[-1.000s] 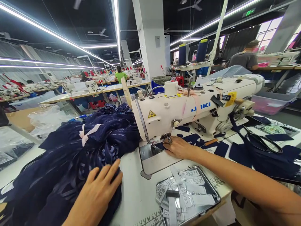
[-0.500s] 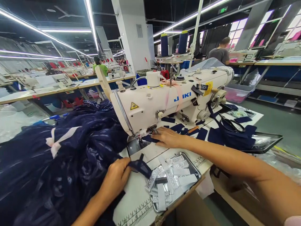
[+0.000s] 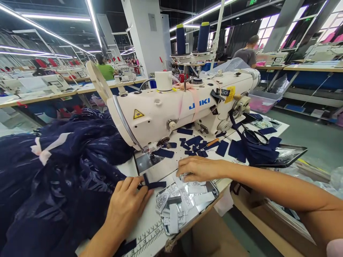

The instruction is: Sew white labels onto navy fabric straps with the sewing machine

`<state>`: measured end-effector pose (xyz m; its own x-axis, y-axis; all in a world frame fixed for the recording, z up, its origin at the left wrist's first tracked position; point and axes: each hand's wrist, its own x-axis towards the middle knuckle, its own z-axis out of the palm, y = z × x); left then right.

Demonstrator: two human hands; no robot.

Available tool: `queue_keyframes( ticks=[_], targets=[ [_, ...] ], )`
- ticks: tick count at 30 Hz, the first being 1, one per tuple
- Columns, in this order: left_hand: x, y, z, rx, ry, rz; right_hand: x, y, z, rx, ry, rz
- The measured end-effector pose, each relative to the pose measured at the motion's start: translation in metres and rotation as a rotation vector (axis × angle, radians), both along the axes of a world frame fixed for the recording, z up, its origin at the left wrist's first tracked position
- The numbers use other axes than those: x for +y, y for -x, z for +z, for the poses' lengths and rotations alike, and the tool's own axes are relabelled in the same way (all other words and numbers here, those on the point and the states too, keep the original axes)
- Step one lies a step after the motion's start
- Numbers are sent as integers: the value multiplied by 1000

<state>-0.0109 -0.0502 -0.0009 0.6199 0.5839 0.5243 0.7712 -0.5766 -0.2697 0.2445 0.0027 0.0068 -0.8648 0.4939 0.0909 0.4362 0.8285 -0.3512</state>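
Note:
My left hand (image 3: 128,201) is closed on a navy fabric piece (image 3: 157,184) at the table's front, left of a metal tray (image 3: 217,192). White printed labels (image 3: 187,196) fill the tray. Over its back edge hovers my right hand (image 3: 197,169), fingers curled down at a white label; whether it grips the label is hard to tell. The white sewing machine (image 3: 152,110) stands behind both hands, its needle area above a metal plate (image 3: 144,162). Navy fabric patches (image 3: 164,153) lie beside the needle and further right, around an orange-handled tool (image 3: 212,142).
A large navy fabric heap (image 3: 72,171) covers the left side. Black scissors (image 3: 255,136) and a dark tray (image 3: 292,155) with navy fabric are at the right. Thread cones (image 3: 203,37) stand behind. Two people (image 3: 105,67) are further back.
My right hand has moved from the needle area down to the label tray. My left hand still has the navy piece, now lying flatter. The view has shifted slightly.

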Motion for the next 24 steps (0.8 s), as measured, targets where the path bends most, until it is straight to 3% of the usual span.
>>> queue_keyframes(
  ticks=[4,8,12,15,17,19,24],
  targets=[
    [0,-13,7,-4,-10,-37,5,1,-8,3,-13,11],
    [16,-23,9,-268,256,44,4,-3,-3,113,-94,-46],
    [33,-24,8,-564,512,141,2,-10,5,373,-137,-252],
    [38,-18,8,-810,578,202,2,-5,5,573,148,-373],
    [38,-14,9,-978,647,201,1,8,3,694,431,-389],
    [35,-12,9,-1128,779,176,-1,26,2,824,616,-380],
    [26,-12,12,-1429,1026,169,-5,76,2,1023,768,-401]
  ],
)
